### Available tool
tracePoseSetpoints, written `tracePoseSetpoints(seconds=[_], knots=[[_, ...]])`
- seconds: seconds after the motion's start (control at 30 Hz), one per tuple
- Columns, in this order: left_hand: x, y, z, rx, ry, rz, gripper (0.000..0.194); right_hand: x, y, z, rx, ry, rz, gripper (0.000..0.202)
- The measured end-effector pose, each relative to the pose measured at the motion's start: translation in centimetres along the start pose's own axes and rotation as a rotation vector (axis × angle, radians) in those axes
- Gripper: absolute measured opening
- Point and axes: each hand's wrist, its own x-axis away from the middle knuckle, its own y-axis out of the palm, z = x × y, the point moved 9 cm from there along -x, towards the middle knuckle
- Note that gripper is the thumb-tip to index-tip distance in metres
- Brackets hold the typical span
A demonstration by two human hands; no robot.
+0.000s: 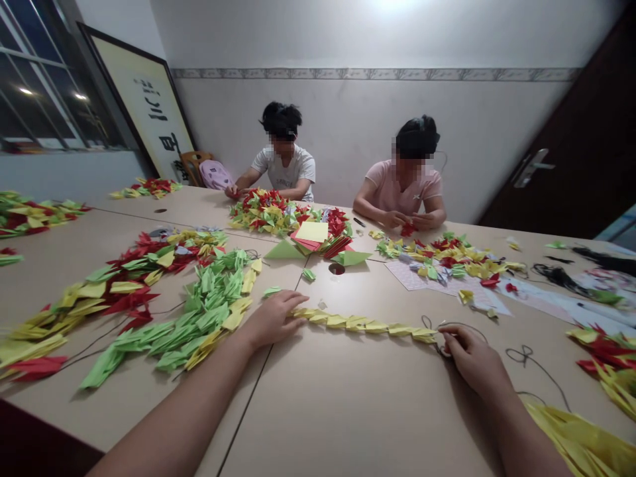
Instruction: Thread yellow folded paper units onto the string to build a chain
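Note:
A strand of folded yellow paper pieces (368,324) lies across the table in front of me, with dark string (427,323) at its right end. My left hand (278,319) is closed around the strand's left end, thumb on the near side and fingers on the far side. At the opposite end, my right hand (470,354) pinches the string beside the last yellow piece; its fingertips partly hide the grip. A heap of green folded paper strands (199,311) lies left of my left hand. One small green folded piece (309,274) rests beyond the strand.
Square paper sheets (312,232) are stacked mid-table near a round hole (336,269). Mixed coloured paper piles (278,211) lie before two seated people handling red pieces. Yellow strands (586,437) lie at lower right, loose black string (561,275) at far right.

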Motion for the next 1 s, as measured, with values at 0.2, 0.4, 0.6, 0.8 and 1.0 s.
tracePoseSetpoints(seconds=[0.2, 0.4, 0.6, 0.8, 1.0], knots=[[-1.6, 3.4, 4.8, -0.112, -0.024, -0.011, 0.057, 0.0, 0.5, -0.2, 0.022, -0.014, -0.021, 0.033], [-1.1, 6.2, 4.9, -0.114, -0.041, -0.153, 0.057, 0.3, 0.1, -1.0, 0.001, -0.036, -0.005, 0.033], [-1.2, 5.2, 6.6, -0.177, -0.012, -0.004, 0.060, 0.4, 0.3, -1.5, 0.020, -0.053, -0.001, 0.031], [-3.0, 8.0, 11.5, -0.117, 0.032, -0.003, 0.067, 0.5, 0.8, -1.3, 0.055, -0.040, -0.020, 0.031], [-3.4, 8.8, 11.6, -0.083, -0.012, -0.063, 0.065, 0.8, 0.8, -1.6, 0.019, -0.045, -0.033, 0.032]])
